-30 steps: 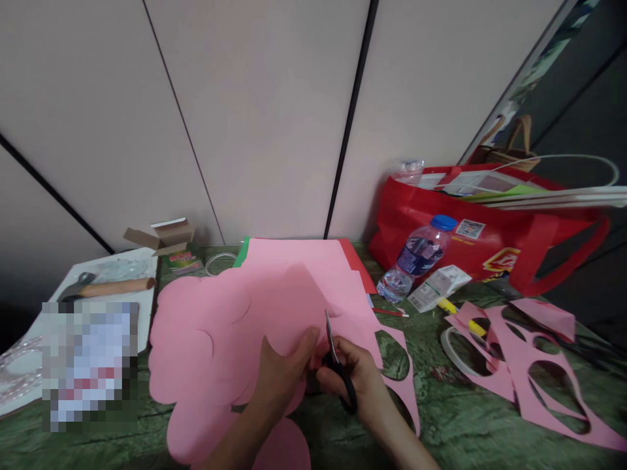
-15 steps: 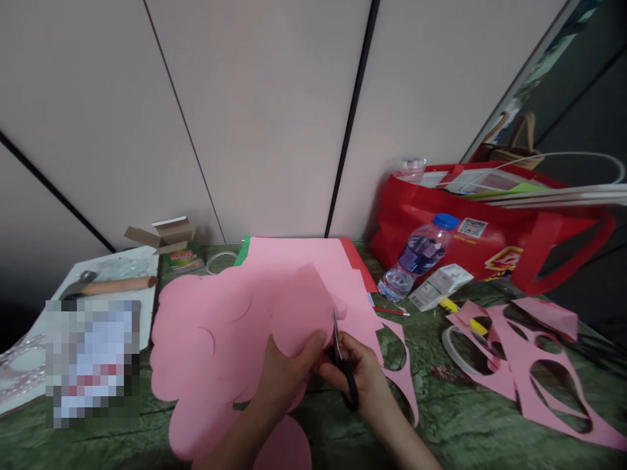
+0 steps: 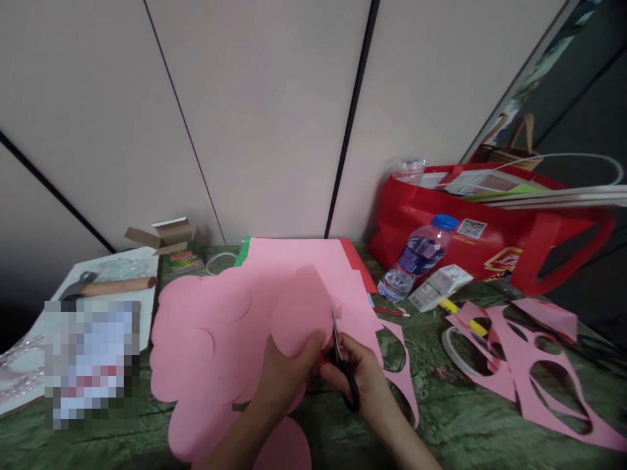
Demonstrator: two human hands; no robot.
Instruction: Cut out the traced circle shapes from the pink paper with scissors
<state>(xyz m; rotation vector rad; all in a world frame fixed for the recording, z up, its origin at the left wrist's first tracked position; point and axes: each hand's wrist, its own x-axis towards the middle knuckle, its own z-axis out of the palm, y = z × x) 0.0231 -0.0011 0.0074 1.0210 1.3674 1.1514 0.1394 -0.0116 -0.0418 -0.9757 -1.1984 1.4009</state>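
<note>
My left hand [image 3: 284,375] pinches a pink paper piece [image 3: 298,313] with a rounded edge, thumb on top, holding it up over a pile of pink paper circles [image 3: 210,339]. My right hand [image 3: 360,382] grips black-handled scissors [image 3: 343,365] with fingers through the loops. The blades point up and away, set in the pink paper just right of my left thumb. A pink offcut strip [image 3: 399,372] with round holes hangs to the right of the scissors.
A red bag [image 3: 494,228] stands at the back right with a water bottle [image 3: 416,258] leaning on it. Pink scraps [image 3: 533,365], a tape ring [image 3: 453,349] and a small carton [image 3: 438,284] lie right. A hammer [image 3: 108,286] and open box [image 3: 166,238] sit left.
The scissors have moved slightly right and forward along the paper edge. My left hand has turned the pink piece, so its rounded lobe stands higher.
</note>
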